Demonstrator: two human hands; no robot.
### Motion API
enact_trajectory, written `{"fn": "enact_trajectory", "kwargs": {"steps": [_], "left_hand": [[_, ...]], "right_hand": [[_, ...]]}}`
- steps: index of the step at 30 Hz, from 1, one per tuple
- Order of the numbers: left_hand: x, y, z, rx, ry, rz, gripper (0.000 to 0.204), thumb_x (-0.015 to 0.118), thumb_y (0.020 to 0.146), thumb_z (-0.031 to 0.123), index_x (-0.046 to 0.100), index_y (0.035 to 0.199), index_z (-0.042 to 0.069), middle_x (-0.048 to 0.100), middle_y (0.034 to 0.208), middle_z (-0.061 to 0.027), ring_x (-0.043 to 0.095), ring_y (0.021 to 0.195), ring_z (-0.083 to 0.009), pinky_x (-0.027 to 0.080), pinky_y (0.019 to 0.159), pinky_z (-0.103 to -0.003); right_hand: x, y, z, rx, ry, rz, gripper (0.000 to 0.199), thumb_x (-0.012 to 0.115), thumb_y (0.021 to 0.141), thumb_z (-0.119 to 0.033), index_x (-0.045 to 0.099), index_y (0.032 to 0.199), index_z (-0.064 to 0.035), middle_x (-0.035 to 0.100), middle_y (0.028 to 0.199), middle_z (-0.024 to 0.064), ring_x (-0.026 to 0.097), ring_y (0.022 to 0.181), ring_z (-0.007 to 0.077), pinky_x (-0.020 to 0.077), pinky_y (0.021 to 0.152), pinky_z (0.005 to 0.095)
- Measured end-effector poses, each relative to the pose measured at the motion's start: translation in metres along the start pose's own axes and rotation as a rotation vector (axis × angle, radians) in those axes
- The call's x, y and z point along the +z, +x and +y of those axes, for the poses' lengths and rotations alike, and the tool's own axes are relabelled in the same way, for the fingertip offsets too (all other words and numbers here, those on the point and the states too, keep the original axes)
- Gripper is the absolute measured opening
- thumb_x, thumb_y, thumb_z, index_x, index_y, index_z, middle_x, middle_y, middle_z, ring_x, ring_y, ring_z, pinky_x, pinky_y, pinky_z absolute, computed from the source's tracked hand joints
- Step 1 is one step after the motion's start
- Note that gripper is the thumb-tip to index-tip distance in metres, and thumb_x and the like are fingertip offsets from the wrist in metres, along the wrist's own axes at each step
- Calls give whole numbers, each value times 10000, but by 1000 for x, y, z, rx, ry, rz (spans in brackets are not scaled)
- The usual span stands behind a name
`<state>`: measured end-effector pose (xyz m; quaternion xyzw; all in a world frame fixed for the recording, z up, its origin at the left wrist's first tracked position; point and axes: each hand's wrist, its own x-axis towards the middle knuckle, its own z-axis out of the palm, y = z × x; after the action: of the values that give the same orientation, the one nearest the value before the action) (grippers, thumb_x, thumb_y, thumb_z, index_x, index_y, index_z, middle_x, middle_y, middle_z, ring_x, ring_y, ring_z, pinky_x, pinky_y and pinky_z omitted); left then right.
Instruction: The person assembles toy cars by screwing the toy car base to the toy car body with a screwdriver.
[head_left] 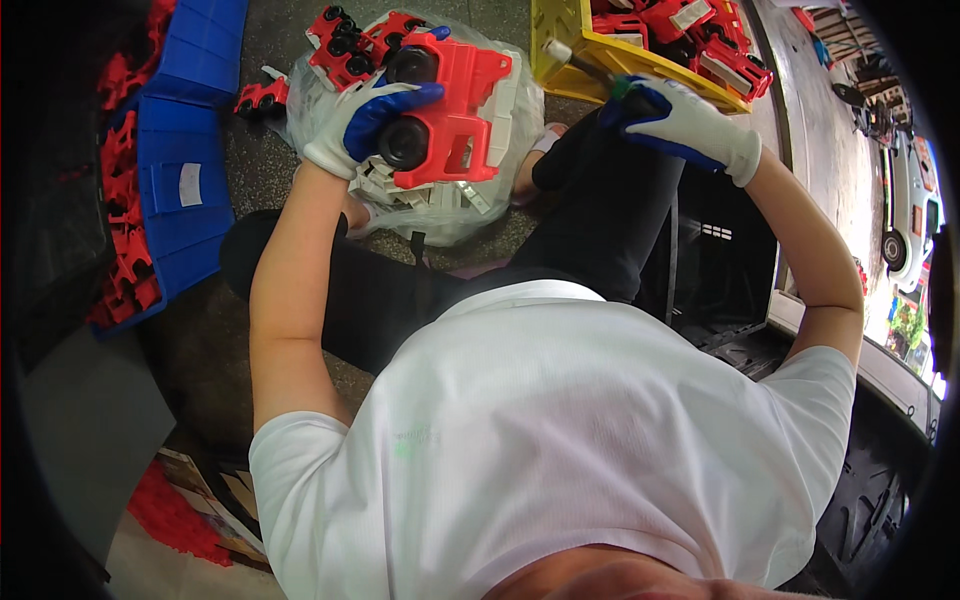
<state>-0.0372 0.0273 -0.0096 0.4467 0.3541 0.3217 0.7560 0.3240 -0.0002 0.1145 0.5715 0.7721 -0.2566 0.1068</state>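
My left hand [362, 122], in a white glove with blue fingers, grips a red toy truck body [455, 105] with black wheels, held up with its underside toward me. My right hand [680, 122], gloved the same way, is closed on a screwdriver [590, 68] with a dark handle and pale tip that points left, toward the yellow crate. The tool's tip stays a little apart from the toy, to its upper right. Both forearms come up from my white shirt.
A clear plastic bag of white parts [450, 195] lies on the floor below the toy. A yellow crate [570, 50] holds red toy pieces. Blue bins [185, 190] with red parts stand at left. A black crate [720, 250] sits at right.
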Motion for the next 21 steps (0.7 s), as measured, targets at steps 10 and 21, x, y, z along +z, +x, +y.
{"fn": "enact_trajectory", "kwargs": {"steps": [10,21], "left_hand": [[39,3,17,103,-47,-67,682,703,773,53,399,1384,57,528,1242,-40,501,1111,-108,428,955,-251],[48,13,32,107,51,-85,774,667,732,-15,338,1425,94,449,1330,-59,455,1172,-132,423,963,-273]], "right_hand": [[10,5,-3,1,46,-135,634,678,792,-415,470,1325,-141,567,1228,127,537,1129,277,403,996,354],[1,-1,-12,-46,-14,-114,587,648,816,-422,503,1279,-91,538,1247,150,516,1152,302,401,998,370]]}}
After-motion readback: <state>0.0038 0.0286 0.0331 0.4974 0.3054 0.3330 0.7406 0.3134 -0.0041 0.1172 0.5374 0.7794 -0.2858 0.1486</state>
